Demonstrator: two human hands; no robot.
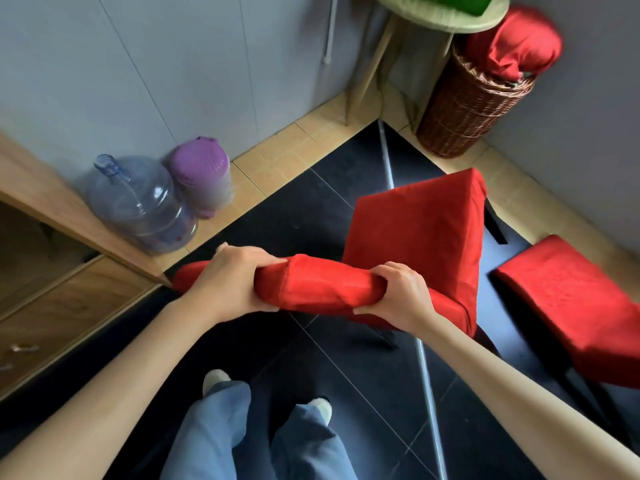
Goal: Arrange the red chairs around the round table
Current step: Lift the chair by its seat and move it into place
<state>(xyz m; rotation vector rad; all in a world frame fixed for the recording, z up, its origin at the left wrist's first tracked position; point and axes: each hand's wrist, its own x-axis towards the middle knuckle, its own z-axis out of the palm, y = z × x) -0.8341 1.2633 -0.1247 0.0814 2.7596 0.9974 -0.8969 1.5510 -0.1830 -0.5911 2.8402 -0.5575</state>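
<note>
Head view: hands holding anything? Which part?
Yes: left hand and right hand both grip the top edge of the red chair's backrest.

Clear water jug (138, 202) touching purple bin (204, 174) by grey wall; wicker basket (467, 112) holding red bundle (519, 43); wooden cabinet (52, 271) at left.

a home corner, it seems: wooden cabinet (69, 237), water jug (138, 206) by the wall, wicker basket (467, 112), red-covered chairs (415, 237), small round table (446, 19)
</note>
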